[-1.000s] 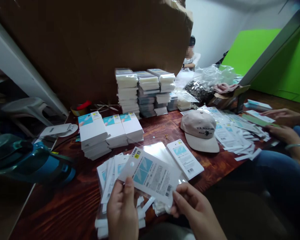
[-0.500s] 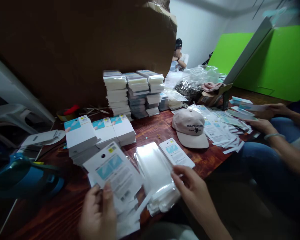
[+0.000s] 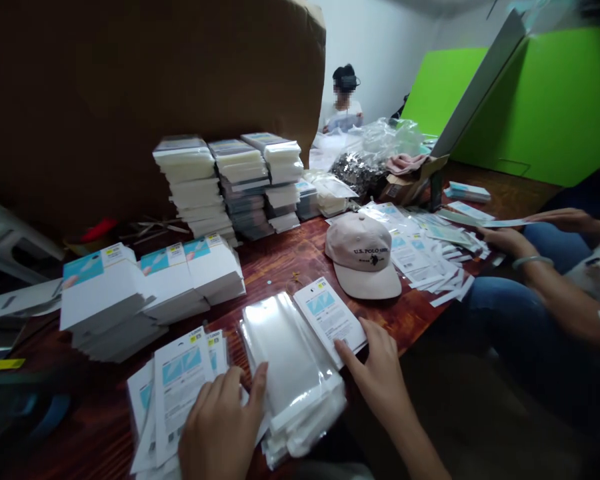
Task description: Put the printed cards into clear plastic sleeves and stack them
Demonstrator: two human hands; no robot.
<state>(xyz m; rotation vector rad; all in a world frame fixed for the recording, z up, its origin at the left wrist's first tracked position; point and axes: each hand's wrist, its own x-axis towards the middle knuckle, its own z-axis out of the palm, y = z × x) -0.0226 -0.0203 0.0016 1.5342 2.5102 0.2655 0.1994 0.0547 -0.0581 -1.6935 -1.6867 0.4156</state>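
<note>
My left hand [image 3: 223,427] lies flat, fingers apart, on a pile of bagged cards [image 3: 175,390] at the table's near edge. My right hand [image 3: 377,370] reaches forward with fingers stretched out; its fingertips touch the near end of a single printed card [image 3: 327,317]. Between the two hands lies a thick stack of clear plastic sleeves [image 3: 290,367]. Neither hand grips anything.
Three stacks of white cards [image 3: 150,287] stand left of centre, taller stacks [image 3: 230,183] behind them against a big cardboard sheet [image 3: 145,100]. A beige cap [image 3: 363,257] sits on the wooden table [image 3: 285,257]. A co-worker's hands [image 3: 510,240] sort cards at right; another person sits far back.
My left hand has laid the bagged card it held onto the near pile and now rests flat. My right hand moved forward to the single card. The view has swung right.
</note>
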